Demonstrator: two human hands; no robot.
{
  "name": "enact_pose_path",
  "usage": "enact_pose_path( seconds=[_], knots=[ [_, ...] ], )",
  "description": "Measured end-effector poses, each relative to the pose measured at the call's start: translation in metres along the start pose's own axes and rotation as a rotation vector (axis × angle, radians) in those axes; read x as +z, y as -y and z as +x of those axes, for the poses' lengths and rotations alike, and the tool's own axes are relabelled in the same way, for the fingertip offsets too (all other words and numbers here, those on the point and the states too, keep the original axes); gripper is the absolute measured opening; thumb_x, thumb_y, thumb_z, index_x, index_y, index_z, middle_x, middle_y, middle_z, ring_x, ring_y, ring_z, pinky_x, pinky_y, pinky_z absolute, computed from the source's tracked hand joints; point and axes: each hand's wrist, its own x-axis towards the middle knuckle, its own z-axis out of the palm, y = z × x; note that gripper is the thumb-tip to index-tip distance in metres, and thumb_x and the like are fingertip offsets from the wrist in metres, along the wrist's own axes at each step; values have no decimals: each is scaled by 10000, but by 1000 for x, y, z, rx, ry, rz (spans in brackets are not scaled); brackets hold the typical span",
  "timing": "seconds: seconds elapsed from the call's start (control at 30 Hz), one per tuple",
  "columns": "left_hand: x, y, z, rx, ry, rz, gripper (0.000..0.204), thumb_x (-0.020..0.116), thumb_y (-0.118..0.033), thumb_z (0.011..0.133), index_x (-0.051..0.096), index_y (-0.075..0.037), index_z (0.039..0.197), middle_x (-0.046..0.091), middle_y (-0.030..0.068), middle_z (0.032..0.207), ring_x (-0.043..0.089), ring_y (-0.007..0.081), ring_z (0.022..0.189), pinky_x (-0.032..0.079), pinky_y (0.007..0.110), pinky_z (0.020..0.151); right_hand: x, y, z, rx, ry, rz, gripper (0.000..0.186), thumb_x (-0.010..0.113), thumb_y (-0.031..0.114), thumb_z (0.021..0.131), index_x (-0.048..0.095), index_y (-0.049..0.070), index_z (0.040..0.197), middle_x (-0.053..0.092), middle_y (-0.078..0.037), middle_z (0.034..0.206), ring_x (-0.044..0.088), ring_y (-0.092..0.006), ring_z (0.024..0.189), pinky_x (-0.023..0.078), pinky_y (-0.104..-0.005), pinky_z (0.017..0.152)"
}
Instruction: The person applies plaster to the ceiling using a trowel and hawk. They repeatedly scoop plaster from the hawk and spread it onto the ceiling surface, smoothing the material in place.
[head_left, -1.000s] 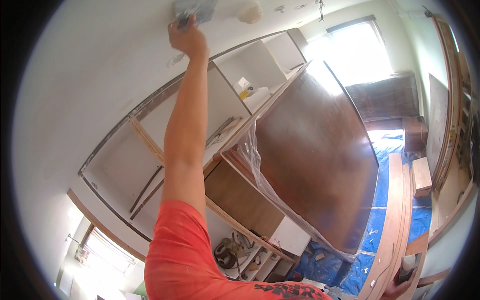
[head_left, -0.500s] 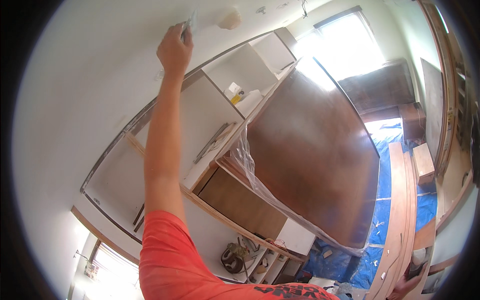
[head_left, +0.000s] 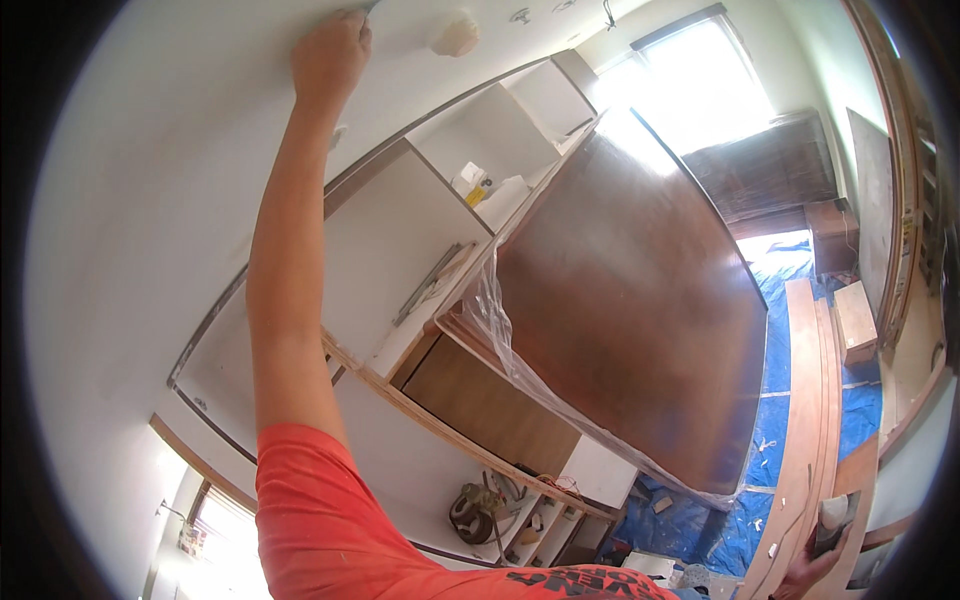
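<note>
My left hand (head_left: 328, 62) is raised to the white ceiling (head_left: 180, 140), fingers closed on a flat scraper (head_left: 366, 14), which is mostly hidden behind them. It is left of a beige filler patch (head_left: 455, 36). My right hand (head_left: 808, 567) is low at the right edge, wrapped round a dark flat tool with a whitish lump (head_left: 834, 515) on it, apparently filler.
White open cabinets (head_left: 365, 235) run below the ceiling. A large brown panel with plastic film (head_left: 625, 300) fills the middle. Blue sheeting (head_left: 750, 540) covers the floor, with long planks (head_left: 805, 390) and a wooden box (head_left: 855, 320). A green power tool (head_left: 475, 510) sits on shelving.
My left hand has swept leftward along the ceiling, turning the scraper blade largely out of sight. My right hand stays low at the right with its tool.
</note>
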Motion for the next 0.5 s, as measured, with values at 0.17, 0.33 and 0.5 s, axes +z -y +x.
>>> enact_pose_path(
  seconds=[0.17, 0.33, 0.5],
  knots=[
    [9, -10, 10, 92, 38, 64, 187, 609, -272, 930, 708, -131, 1004, 698, 33, 955, 692, 317, 818, 571, 432, 693, 0, -1, 6, -93, 67, -151, 517, 628, -69, 874, 489, -100, 1371, 598, -195, 1275, 650, -278, 1072, 562, -376, 921],
    [10, -29, 5, 28, 3, 35, 194, 603, -241, 916, 706, -91, 985, 706, 57, 955, 691, 327, 825, 559, 456, 710, 0, -6, 8, -121, 35, -150, 495, 618, 30, 934, 477, -80, 1396, 593, -195, 1296, 647, -295, 1088, 559, -389, 937],
    [15, -30, 3, -39, 56, 34, 214, 587, -251, 922, 708, -84, 981, 714, 65, 964, 695, 327, 815, 562, 456, 725, 0, -11, 9, -69, -7, -80, 504, 611, 54, 948, 458, -64, 1413, 568, -197, 1323, 623, -299, 1125, 548, -389, 960]
  ],
)
